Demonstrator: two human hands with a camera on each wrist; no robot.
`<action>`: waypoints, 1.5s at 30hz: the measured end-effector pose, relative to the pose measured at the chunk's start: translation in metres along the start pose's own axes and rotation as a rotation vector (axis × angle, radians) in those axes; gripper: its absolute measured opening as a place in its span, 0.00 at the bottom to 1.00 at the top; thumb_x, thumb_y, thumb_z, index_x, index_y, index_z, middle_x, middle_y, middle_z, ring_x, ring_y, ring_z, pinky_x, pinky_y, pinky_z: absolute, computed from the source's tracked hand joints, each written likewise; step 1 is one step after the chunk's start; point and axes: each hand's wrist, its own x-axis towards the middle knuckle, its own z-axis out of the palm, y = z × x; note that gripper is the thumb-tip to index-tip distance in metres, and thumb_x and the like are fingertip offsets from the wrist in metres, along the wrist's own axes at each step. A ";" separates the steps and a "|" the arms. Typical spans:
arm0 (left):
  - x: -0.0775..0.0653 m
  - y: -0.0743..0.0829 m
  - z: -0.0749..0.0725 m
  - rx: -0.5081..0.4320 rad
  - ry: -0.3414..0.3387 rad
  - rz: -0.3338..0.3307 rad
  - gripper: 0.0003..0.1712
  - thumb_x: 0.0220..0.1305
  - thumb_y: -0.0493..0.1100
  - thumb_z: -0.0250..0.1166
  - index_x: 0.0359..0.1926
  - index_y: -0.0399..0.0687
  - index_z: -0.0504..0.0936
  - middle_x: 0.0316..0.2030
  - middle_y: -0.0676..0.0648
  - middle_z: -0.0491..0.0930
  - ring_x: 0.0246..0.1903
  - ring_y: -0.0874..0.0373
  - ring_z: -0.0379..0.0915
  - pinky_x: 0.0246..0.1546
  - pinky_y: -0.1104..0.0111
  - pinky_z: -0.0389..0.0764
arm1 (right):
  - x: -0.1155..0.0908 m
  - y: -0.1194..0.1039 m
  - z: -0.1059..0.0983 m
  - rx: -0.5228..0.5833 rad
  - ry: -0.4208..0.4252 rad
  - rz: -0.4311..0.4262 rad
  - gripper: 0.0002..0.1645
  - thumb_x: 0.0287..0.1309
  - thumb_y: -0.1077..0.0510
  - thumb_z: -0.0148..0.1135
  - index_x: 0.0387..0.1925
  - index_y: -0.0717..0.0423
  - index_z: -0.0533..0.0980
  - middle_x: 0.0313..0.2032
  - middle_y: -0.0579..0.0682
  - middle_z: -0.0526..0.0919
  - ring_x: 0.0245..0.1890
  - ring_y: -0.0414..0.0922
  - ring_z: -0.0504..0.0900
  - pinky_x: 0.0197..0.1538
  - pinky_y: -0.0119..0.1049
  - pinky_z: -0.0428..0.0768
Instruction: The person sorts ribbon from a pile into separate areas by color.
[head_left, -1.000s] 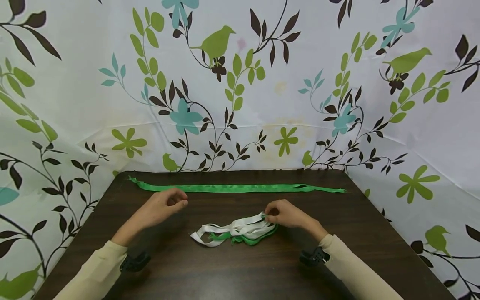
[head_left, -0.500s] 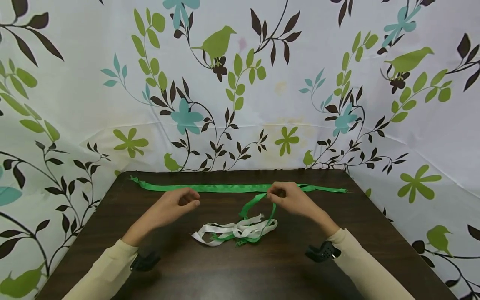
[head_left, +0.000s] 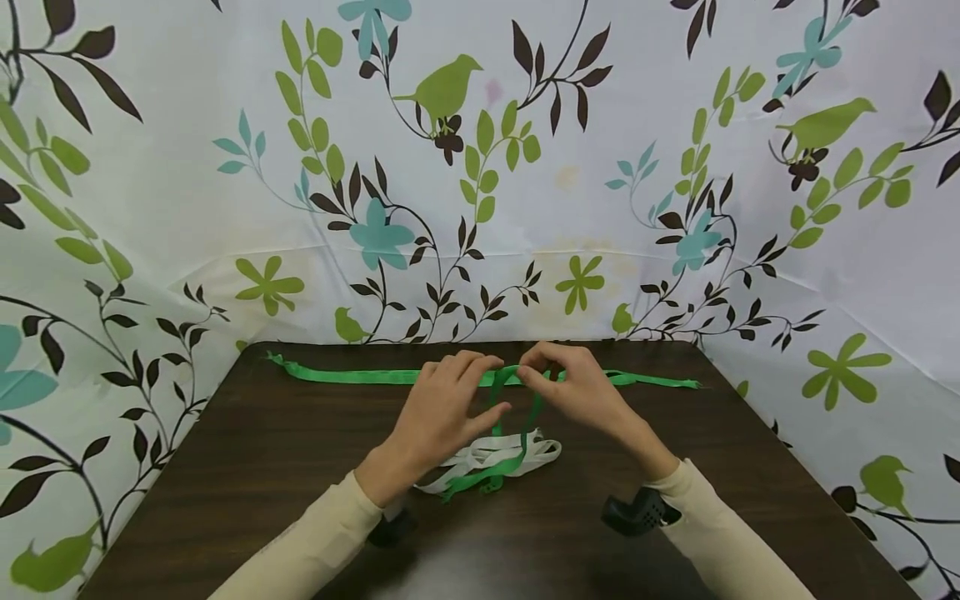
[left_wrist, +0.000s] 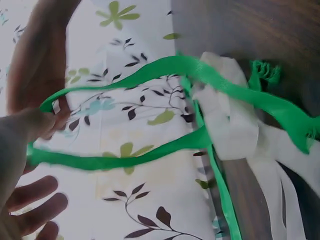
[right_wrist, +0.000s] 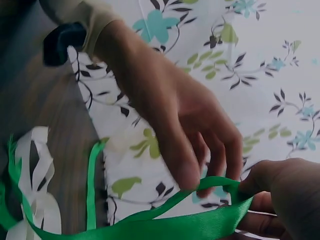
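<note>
My right hand (head_left: 581, 392) pinches a green ribbon (left_wrist: 105, 162) between thumb and fingertips and holds it up as a loop over the table. My left hand (head_left: 438, 408) is beside the loop, thumb and index finger spread apart, with the fingertips close to the ribbon's top. The green strands hang down to a bundle of looped white ribbon (head_left: 542, 451) on the tabletop. One green end lies across the front of the white loops. Part of the bundle is hidden behind my left hand in the head view.
A long green ribbon (head_left: 360, 377) lies stretched along the back of the dark wooden table (head_left: 300, 433). Behind the table's far edge hangs a white cloth (head_left: 480, 292) printed with leaves and birds. A dark wrist device (head_left: 641, 511) is on my right wrist.
My right hand has lifted the green ribbon from the bundle, up and away from me. My left hand has moved right and forward to the raised loop.
</note>
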 end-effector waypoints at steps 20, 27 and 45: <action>0.009 -0.008 -0.026 -0.359 0.013 -0.268 0.11 0.77 0.44 0.58 0.50 0.48 0.86 0.39 0.56 0.84 0.28 0.66 0.74 0.33 0.64 0.77 | -0.005 -0.014 -0.009 0.034 0.096 0.021 0.05 0.72 0.55 0.64 0.39 0.48 0.84 0.29 0.41 0.83 0.28 0.41 0.78 0.34 0.41 0.76; 0.009 -0.024 -0.043 -0.360 -0.001 -0.347 0.08 0.74 0.41 0.60 0.45 0.50 0.87 0.32 0.56 0.81 0.18 0.60 0.65 0.26 0.61 0.71 | -0.008 -0.011 -0.013 -0.020 0.105 0.015 0.10 0.68 0.66 0.60 0.41 0.50 0.84 0.30 0.35 0.83 0.29 0.39 0.79 0.34 0.40 0.77; -0.003 -0.067 -0.091 -0.329 -0.037 -0.508 0.12 0.77 0.44 0.58 0.47 0.46 0.87 0.32 0.49 0.86 0.21 0.56 0.73 0.27 0.60 0.72 | -0.035 0.022 -0.042 -0.121 0.071 0.123 0.12 0.70 0.66 0.57 0.44 0.51 0.83 0.32 0.38 0.85 0.31 0.41 0.82 0.32 0.41 0.76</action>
